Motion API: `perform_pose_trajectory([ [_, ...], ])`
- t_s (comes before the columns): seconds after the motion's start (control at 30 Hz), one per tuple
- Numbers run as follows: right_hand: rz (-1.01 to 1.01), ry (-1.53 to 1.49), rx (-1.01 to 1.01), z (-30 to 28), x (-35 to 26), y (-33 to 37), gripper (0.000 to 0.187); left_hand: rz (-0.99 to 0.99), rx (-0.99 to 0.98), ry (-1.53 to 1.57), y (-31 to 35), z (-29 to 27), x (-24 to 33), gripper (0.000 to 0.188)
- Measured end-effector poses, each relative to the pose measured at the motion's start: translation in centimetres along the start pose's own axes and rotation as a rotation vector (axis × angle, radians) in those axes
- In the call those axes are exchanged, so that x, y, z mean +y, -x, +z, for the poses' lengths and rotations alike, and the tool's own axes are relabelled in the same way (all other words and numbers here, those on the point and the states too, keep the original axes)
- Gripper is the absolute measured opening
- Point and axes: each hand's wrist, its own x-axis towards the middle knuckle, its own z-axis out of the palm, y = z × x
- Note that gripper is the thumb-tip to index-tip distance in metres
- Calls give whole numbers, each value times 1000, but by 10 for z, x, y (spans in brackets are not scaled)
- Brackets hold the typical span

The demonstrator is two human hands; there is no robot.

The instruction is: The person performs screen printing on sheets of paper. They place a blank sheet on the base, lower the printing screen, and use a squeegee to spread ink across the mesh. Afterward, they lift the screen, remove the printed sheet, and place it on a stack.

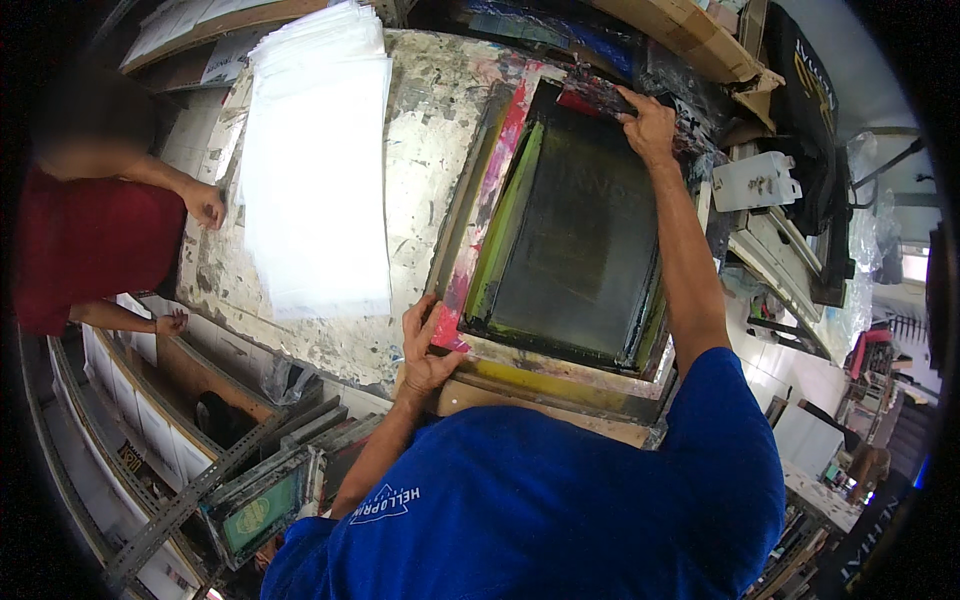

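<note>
A screen printing frame [570, 250] with dark mesh lies in front of me on a paint-stained table. Its border is smeared with pink, black and yellow-green ink. My left hand [428, 350] grips the near left corner, fingers round the outer edge. At the far right corner, my right hand [650, 128] holds the frame's edge with the arm stretched out along its right side. Left of the frame lies a fanned stack of white sheets [318, 180], touched by neither hand.
Across the table [425, 130] at the left is a person in a dark red shirt [100, 230], one hand near the sheets. Shelves [160, 400] and stored frames [265, 515] stand at the lower left. A white plastic container [755, 182] sits to the right, below cardboard [690, 40].
</note>
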Motion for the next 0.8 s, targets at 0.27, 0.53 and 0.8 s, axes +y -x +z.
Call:
perform_pose_trajectory([
  [0.27,528,-441,-112,-73,-33,28,62,-46,24,69,10,3,-2,91],
  [0.53,442,-666,-236,-172,-165,160,70,170,115,107,-21,-6,42,89],
  [0.8,32,88,-129,-298,-269,147,62,154,458,354,-115,-6,154,100],
])
